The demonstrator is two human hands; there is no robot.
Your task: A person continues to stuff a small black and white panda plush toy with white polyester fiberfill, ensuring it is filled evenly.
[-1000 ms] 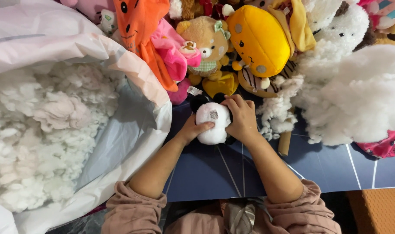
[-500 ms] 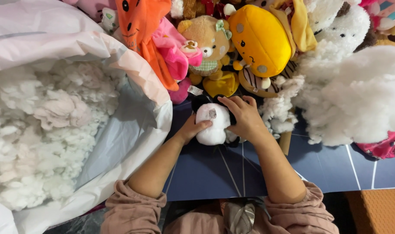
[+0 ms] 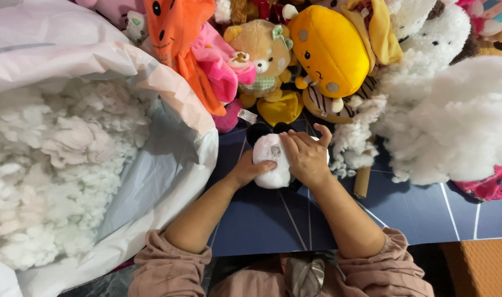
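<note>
A small white plush toy (image 3: 270, 162) with black ears and a sewn-in tag rests on the dark blue table (image 3: 262, 220). My left hand (image 3: 245, 170) grips its lower left side. From the right, my right hand (image 3: 306, 157) covers the toy, fingers curled over its top and side. Both hands press on the toy near the table's middle.
A big white plastic bag (image 3: 168, 165) of loose white stuffing (image 3: 47, 165) fills the left. Stuffed toys line the back: orange (image 3: 176, 38), pink (image 3: 223, 66), a tan bear (image 3: 262, 52), a yellow one (image 3: 328, 47). A heap of white stuffing (image 3: 449, 121) lies right. A cardboard tube (image 3: 362, 181) lies beside it.
My right hand has shifted over the toy's right side and spread its fingers. The toy has turned slightly between my hands.
</note>
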